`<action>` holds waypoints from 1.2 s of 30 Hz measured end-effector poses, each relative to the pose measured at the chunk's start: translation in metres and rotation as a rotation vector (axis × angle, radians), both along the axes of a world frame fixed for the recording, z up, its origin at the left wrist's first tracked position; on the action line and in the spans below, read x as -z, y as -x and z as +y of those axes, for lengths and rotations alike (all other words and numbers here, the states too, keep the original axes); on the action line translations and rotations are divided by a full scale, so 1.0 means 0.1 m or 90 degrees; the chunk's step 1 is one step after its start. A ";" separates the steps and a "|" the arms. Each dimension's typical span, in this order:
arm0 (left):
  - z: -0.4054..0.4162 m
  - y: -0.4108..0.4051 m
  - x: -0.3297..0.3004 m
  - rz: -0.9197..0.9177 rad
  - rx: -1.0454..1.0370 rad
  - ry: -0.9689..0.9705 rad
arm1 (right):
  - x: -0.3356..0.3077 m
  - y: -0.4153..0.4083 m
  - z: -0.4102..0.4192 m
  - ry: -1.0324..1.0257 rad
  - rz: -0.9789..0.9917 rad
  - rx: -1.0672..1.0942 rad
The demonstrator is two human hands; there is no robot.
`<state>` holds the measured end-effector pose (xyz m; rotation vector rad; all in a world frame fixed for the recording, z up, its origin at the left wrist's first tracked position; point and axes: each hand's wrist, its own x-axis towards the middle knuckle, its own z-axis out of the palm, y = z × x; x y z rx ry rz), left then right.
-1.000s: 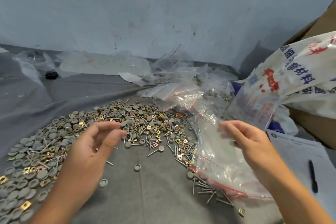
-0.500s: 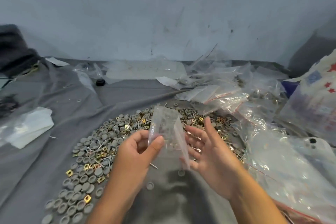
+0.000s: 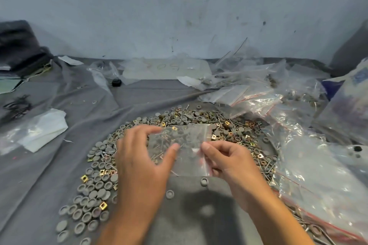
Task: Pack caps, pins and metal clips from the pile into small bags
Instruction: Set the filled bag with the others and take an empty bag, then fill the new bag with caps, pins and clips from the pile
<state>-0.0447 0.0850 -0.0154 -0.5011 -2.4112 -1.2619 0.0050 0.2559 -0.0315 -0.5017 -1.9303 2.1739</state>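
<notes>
Small clear bag (image 3: 180, 151) pinched between left hand (image 3: 139, 163) and right hand (image 3: 232, 162), above pile (image 3: 199, 123) of caps, pins, clips, bag contents indistinct, pile partly hidden beneath both hands.

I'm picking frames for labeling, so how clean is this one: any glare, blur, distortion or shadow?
Head view: wide-angle bend at the edges; glare on the large plastic bags at right; the small clear bag, held by the left hand and right hand, is see-through and faint; the hands' shadow falls on the grey cloth.
</notes>
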 end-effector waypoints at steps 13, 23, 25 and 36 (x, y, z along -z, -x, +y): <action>0.00 -0.03 0.08 -0.196 0.193 0.012 | 0.03 0.02 -0.22 -0.087 -0.025 -0.031; -0.05 0.05 0.11 -0.114 -0.044 0.030 | 0.06 -0.13 -0.15 -0.445 -0.111 -0.061; -0.05 0.02 0.10 -0.084 -0.046 0.009 | 0.02 -0.17 -0.05 -0.417 -0.127 -0.142; 0.03 -0.06 0.10 -0.042 0.072 0.134 | 0.11 -0.58 1.18 -0.801 -0.512 0.021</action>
